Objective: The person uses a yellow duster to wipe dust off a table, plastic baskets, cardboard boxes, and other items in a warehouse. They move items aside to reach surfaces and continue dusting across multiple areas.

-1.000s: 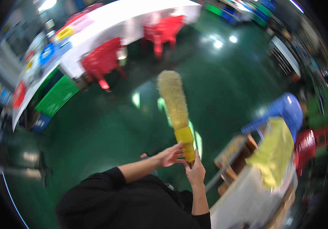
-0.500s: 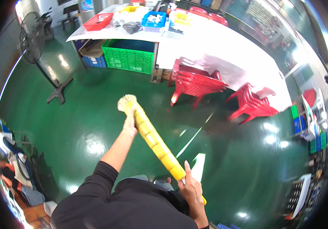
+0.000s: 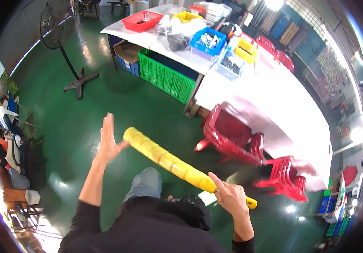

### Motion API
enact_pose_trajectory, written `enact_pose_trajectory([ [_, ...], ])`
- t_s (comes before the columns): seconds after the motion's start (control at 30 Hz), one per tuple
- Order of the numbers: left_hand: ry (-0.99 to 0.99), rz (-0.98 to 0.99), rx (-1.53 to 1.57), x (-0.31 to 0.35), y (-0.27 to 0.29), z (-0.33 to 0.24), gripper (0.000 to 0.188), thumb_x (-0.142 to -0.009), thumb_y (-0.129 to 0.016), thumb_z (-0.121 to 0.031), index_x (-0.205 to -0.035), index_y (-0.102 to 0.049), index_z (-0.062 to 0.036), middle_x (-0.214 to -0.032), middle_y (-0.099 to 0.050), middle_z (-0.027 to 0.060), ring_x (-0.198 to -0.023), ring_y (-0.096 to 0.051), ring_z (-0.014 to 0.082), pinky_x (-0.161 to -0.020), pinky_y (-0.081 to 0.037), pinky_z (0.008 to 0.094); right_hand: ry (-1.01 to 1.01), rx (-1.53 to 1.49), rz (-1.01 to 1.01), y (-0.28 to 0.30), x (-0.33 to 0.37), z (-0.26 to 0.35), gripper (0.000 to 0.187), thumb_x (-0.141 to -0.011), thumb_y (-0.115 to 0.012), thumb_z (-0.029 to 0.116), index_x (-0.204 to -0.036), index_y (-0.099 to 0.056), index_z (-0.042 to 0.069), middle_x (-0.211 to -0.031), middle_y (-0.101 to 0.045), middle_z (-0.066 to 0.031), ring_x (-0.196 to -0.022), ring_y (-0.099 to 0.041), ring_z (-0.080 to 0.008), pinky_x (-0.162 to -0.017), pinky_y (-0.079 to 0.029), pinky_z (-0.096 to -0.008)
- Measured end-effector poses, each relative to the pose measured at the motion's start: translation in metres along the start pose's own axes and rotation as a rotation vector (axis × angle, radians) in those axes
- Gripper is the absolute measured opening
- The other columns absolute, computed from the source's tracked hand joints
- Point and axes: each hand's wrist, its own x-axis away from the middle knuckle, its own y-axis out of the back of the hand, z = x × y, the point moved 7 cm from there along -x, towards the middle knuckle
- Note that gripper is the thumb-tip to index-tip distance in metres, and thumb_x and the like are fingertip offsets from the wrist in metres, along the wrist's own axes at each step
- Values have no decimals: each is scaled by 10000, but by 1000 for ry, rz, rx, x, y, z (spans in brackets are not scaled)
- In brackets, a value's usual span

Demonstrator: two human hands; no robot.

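Observation:
My right hand (image 3: 231, 197) is closed around the handle end of a long yellow tube-shaped tool (image 3: 169, 162), its index finger stretched along the tube. Ring-like segments run down the tube. A yellow handle tip (image 3: 251, 203) sticks out past the hand. The tool slants up to the left in front of my body. Beside its far end, my left hand (image 3: 108, 141) is open, fingers straight up and thumb pointing toward the tube; whether the thumb touches it I cannot tell.
Red plastic chairs (image 3: 232, 135) stand to the right along a white-topped table (image 3: 274, 114). On it are red (image 3: 141, 21), blue and yellow bins. A green crate (image 3: 166, 76) sits under it. A standing fan (image 3: 80, 82) is at the far left; a blurred person (image 3: 4, 160) is at the left edge.
My left hand has let go of the tube's far end and moved left, opening. The tube now lies flatter, and its pale bristly tip no longer shows. The view has shifted.

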Motion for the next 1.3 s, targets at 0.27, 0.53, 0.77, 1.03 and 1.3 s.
enact_pose_trajectory([
  [0.27, -555, 321, -46, -173, -64, -73, 885, -649, -837, -378, -1396, -414, -158, -1246, -590, 90, -1102, -606, 278, -986, -458, 463, 291, 104, -184, 74, -296, -93, 567, -751, -623, 88, -1307, -564, 180, -721, -604, 35, -710, -591, -163, -731, -449, -343],
  [0.53, -141, 385, 213, -471, -112, -89, 794, -714, -821, -358, -1343, -436, -64, -1201, -607, 202, -1079, -616, 372, -899, -506, 412, -211, -95, -750, 136, -396, -242, 488, -794, -704, 61, -1256, -546, 42, -1137, -578, -175, -1016, -582, -346, -857, -481, -452],
  [0.77, -161, 180, 640, -747, -178, -142, 685, -761, -782, -344, -1264, -486, 14, -1119, -630, 144, -1010, -622, 216, -883, -493, 337, -484, -415, -755, 69, -478, -333, 505, -778, -660, -35, -1270, -562, 25, -1121, -557, -158, -893, -592, -266, -765, -508, -356],
  [1.03, -436, -160, 935, -1012, -254, -259, 611, -792, -767, -340, -1200, -479, 12, -1008, -636, 136, -928, -635, 216, -827, -501, 333, -613, -435, -675, 62, -588, -401, 453, -765, -642, -32, -1207, -611, 63, -1094, -575, -160, -1001, -598, -317, -822, -506, -382],
  [1.3, -366, -276, 830, -1224, -424, -344, 770, -745, -763, -497, -1218, -429, 10, -1082, -637, 244, -988, -645, 374, -853, -496, 422, -1126, -303, -785, 74, -634, -401, 256, -853, -623, 25, -1106, -658, 43, -986, -599, -120, -851, -620, -243, -709, -520, -327],
])
